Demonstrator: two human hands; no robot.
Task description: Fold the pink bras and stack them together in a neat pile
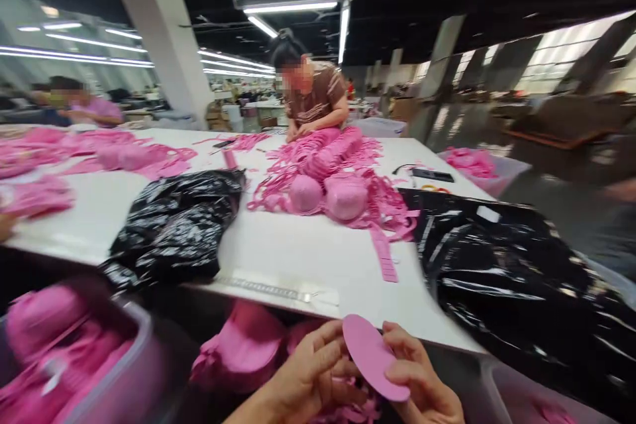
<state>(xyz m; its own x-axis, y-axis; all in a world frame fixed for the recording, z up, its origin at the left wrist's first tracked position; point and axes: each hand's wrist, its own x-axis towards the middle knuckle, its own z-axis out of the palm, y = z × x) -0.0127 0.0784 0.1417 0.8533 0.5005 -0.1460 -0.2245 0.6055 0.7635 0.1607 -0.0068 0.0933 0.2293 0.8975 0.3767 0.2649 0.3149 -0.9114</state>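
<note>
A smooth pink oval bra pad [370, 354] is held up in front of me, just beyond the table's near edge. My right hand [422, 377] grips its right side, thumb on the front face. The curled fingers of my left hand [315, 368] close on the left edge, partly hidden behind the pad. Below and behind my hands, a pink bra [248, 344] hangs with other pink pieces, partly covered by my left hand. Directly ahead, a long stack of pink bras [345, 195] lies on the white table [293, 242], cups nested in rows and straps spread out.
Black plastic bags lie left [183, 218] and right [507, 278] on the table. A ruler [268, 288] lies along the near edge. Bins of pink pieces stand lower left [144, 338] and right [511, 175]. A co-worker [318, 93] leans over the stack's far end.
</note>
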